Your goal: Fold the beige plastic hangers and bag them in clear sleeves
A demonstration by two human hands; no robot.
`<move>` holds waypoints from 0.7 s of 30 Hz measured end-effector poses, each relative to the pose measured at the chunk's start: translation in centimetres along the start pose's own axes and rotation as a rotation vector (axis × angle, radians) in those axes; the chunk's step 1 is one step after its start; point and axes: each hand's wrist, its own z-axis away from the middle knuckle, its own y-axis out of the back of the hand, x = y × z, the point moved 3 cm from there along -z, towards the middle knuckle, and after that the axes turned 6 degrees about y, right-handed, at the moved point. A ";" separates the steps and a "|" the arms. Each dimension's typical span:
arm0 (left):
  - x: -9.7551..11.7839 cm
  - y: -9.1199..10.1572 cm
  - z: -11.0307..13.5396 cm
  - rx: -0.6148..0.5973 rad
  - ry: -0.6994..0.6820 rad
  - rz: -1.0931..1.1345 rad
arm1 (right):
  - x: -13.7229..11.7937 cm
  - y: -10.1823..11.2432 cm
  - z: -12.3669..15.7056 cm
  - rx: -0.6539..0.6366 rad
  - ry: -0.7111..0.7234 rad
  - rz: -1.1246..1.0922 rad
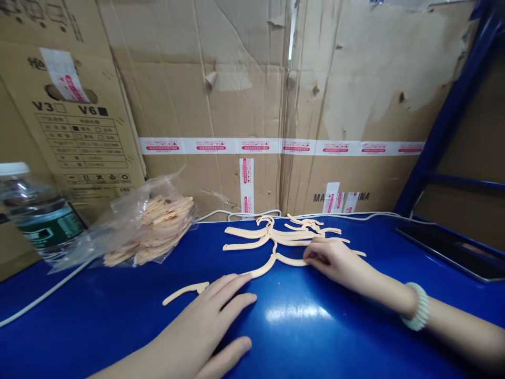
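Note:
Several cream-coloured clothes hangers with curved arms and hooks lie on the blue tabletop. The nearest hanger (263, 269) has its two arms spread, one reaching each hand. My left hand (209, 321) lies open, fingers apart, its fingertips at that hanger's left arm. At the right arm (290, 259), my right hand (335, 260) is closed in a pinch; its fingertips partly hide the arm's end. Just behind lie more hangers (246, 238), overlapping, with others (305, 225) farther back on the right. A loose hanger piece (181, 292) sits left of my left hand, which partly covers it.
A clear plastic bag (118, 221) full of cream hanger pieces (168, 226) lies at the left, beside a water bottle (47, 226). A dark phone or tablet (457, 250) rests at the right. Cardboard (221, 105) walls the back, with a white cable (366, 215) along its foot.

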 end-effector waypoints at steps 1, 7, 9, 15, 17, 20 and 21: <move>-0.1 0.0 -0.1 0.006 -0.004 -0.002 | 0.2 -0.1 -0.1 0.014 0.000 0.001; -0.7 -0.6 -0.6 0.144 -0.043 0.007 | 0.5 -0.8 -0.3 0.039 -0.003 0.038; -0.7 -1.0 -0.8 0.231 -0.043 0.019 | 0.8 -0.5 0.1 0.017 -0.019 0.062; -0.8 -1.4 -0.8 0.238 -0.041 0.018 | 3.2 2.5 1.4 -0.098 -0.079 0.071; -0.9 -1.4 -0.7 0.227 -0.034 0.028 | 3.5 3.5 1.6 -0.139 -0.058 0.025; -1.0 -1.4 -0.6 0.243 -0.037 0.058 | 4.1 4.6 1.5 -0.120 -0.054 -0.008; -1.1 -1.4 -0.6 0.256 -0.045 0.067 | 4.4 4.9 1.5 -0.093 -0.067 0.002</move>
